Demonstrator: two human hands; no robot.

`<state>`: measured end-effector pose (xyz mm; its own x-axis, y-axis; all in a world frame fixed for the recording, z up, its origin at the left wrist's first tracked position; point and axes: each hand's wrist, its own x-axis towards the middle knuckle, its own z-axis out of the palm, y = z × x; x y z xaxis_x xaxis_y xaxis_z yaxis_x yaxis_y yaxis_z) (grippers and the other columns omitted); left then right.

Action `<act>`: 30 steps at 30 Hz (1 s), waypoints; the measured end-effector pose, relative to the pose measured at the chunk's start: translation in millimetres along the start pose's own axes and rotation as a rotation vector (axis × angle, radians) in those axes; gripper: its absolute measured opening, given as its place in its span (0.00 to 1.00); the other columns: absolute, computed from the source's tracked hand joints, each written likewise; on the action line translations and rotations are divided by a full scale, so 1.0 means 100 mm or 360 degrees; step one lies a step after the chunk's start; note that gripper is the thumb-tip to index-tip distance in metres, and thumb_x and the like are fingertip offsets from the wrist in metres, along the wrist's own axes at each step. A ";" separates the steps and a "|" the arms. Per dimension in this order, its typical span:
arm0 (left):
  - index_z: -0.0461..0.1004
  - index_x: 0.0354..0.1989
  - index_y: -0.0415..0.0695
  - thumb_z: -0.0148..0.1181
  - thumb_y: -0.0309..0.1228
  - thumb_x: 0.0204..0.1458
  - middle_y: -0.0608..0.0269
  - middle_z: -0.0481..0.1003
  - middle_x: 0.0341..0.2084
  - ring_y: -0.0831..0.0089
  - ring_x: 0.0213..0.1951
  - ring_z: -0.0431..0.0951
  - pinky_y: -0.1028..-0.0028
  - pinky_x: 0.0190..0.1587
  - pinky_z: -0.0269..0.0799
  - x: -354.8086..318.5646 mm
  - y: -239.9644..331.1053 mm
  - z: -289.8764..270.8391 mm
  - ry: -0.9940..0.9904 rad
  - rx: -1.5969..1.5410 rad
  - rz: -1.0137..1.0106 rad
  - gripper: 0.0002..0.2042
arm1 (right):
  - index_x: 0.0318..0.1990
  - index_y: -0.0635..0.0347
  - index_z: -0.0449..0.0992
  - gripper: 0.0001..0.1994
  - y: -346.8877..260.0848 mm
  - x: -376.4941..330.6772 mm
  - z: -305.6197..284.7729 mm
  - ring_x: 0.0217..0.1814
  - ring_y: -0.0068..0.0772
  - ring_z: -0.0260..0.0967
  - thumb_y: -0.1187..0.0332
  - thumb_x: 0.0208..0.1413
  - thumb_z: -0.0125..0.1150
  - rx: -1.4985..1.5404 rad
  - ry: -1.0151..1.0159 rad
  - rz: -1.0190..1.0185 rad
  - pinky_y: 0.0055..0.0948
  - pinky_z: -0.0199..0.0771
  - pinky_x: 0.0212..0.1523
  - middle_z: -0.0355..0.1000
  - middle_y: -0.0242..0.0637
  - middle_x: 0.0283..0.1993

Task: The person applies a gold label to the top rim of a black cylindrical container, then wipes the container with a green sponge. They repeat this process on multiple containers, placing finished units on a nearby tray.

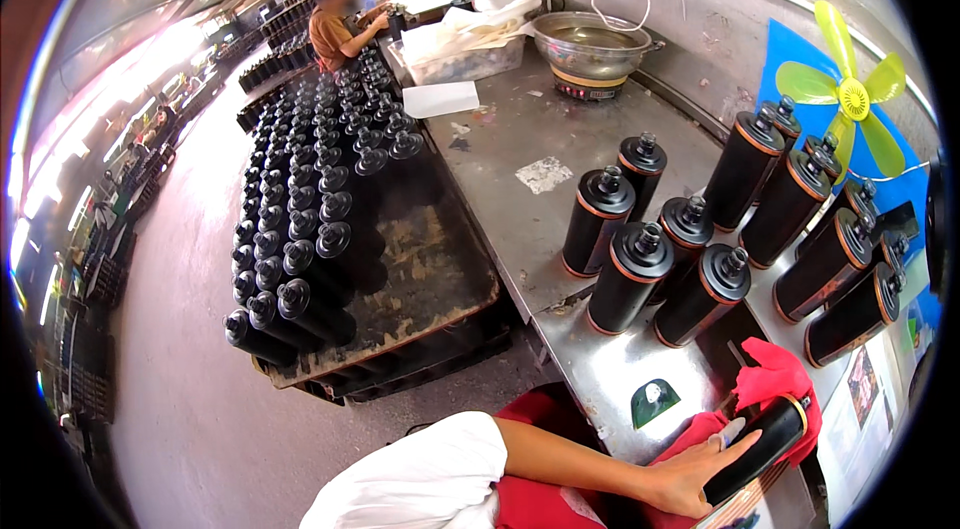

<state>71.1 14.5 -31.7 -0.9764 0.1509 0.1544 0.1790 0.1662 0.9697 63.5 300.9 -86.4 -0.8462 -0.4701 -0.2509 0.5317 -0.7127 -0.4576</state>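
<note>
My left hand [700, 474] reaches in from the lower left, its arm in a white sleeve, and lies along a black cylinder [765, 441] with an orange ring near its cap. The cylinder lies tilted at the lower right and is partly wrapped in a red cloth [775, 379]. My fingers press on its side and hold it against the cloth. My right hand is not visible. Several matching black cylinders [628, 279] stand upright on the metal table [520, 129] just beyond.
More black cylinders [825, 264] lean at the right near a green fan [852, 99]. A low pallet [420, 279] on the left carries rows of black canisters [300, 229]. A metal pot [590, 44], a plastic tub [465, 59] and a person [335, 24] are at the far end.
</note>
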 end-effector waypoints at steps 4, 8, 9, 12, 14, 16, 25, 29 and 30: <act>0.49 0.63 0.41 0.63 0.35 0.35 0.31 0.50 0.57 0.44 0.56 0.59 0.64 0.58 0.55 -0.02 0.39 -0.26 0.0129 0.0172 0.0051 0.43 | 0.62 0.63 0.58 0.27 0.27 -0.27 0.38 0.41 0.34 0.68 0.62 0.55 0.52 -0.0763 0.0658 -0.0352 0.31 0.72 0.39 0.68 0.40 0.48; 0.41 0.66 0.42 0.63 0.39 0.32 0.29 0.40 0.62 0.41 0.62 0.50 0.65 0.63 0.48 0.01 0.24 -0.18 0.0089 0.0202 0.0098 0.50 | 0.60 0.62 0.60 0.24 0.45 -0.30 0.77 0.42 0.32 0.68 0.66 0.55 0.52 -0.0859 0.0881 -0.0585 0.33 0.72 0.39 0.69 0.39 0.48; 0.41 0.66 0.42 0.63 0.39 0.32 0.29 0.40 0.61 0.41 0.62 0.50 0.64 0.63 0.48 0.07 0.26 -0.14 0.0007 0.0196 0.0140 0.50 | 0.60 0.62 0.60 0.24 0.46 -0.40 0.73 0.42 0.32 0.68 0.66 0.55 0.52 -0.0833 0.0934 -0.0672 0.33 0.72 0.39 0.69 0.39 0.48; 0.39 0.67 0.42 0.64 0.39 0.33 0.28 0.40 0.61 0.40 0.62 0.49 0.63 0.63 0.47 0.01 0.36 -0.34 -0.0086 0.0071 -0.0023 0.51 | 0.60 0.57 0.61 0.25 0.38 -0.31 0.42 0.47 0.34 0.67 0.73 0.53 0.54 -0.0507 0.0856 -0.0416 0.34 0.70 0.47 0.67 0.38 0.53; 0.39 0.67 0.42 0.63 0.39 0.33 0.28 0.40 0.61 0.39 0.61 0.49 0.61 0.62 0.47 0.00 0.35 -0.36 -0.0100 0.0088 -0.0023 0.51 | 0.60 0.55 0.62 0.25 0.46 -0.31 0.50 0.50 0.35 0.66 0.72 0.52 0.55 -0.0575 0.0934 -0.0458 0.34 0.68 0.50 0.66 0.38 0.53; 0.38 0.67 0.42 0.63 0.39 0.33 0.27 0.40 0.61 0.38 0.60 0.50 0.61 0.62 0.48 -0.02 0.25 -0.25 0.0061 0.0264 0.0086 0.51 | 0.60 0.54 0.62 0.25 0.45 -0.30 0.62 0.52 0.35 0.65 0.71 0.52 0.55 -0.0667 0.1006 -0.0568 0.34 0.67 0.51 0.66 0.39 0.54; 0.39 0.67 0.42 0.62 0.38 0.33 0.25 0.40 0.60 0.37 0.60 0.51 0.60 0.62 0.49 0.00 0.29 -0.30 -0.0016 0.0219 0.0063 0.51 | 0.62 0.56 0.59 0.27 0.37 -0.28 0.49 0.52 0.36 0.65 0.69 0.52 0.54 -0.0541 0.0871 -0.0667 0.34 0.67 0.51 0.66 0.41 0.53; 0.39 0.67 0.41 0.63 0.38 0.32 0.25 0.40 0.60 0.36 0.59 0.52 0.59 0.61 0.49 0.01 0.26 -0.22 0.0053 0.0294 0.0106 0.51 | 0.59 0.58 0.62 0.24 0.27 -0.28 0.25 0.49 0.36 0.67 0.69 0.52 0.55 -0.0555 0.0855 -0.0529 0.33 0.68 0.50 0.68 0.41 0.50; 0.38 0.67 0.41 0.64 0.39 0.32 0.25 0.40 0.60 0.36 0.59 0.52 0.58 0.61 0.49 0.02 0.22 -0.21 0.0060 0.0297 0.0121 0.52 | 0.58 0.59 0.64 0.24 0.28 -0.23 0.22 0.49 0.36 0.67 0.69 0.52 0.56 -0.0486 0.0878 -0.0510 0.33 0.68 0.50 0.69 0.40 0.50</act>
<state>70.5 -1.7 -5.7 -0.9624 0.1339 0.2365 0.2685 0.3338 0.9036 99.1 280.3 -74.9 -0.8973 0.1284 -0.4224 0.2875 -0.5560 -0.7799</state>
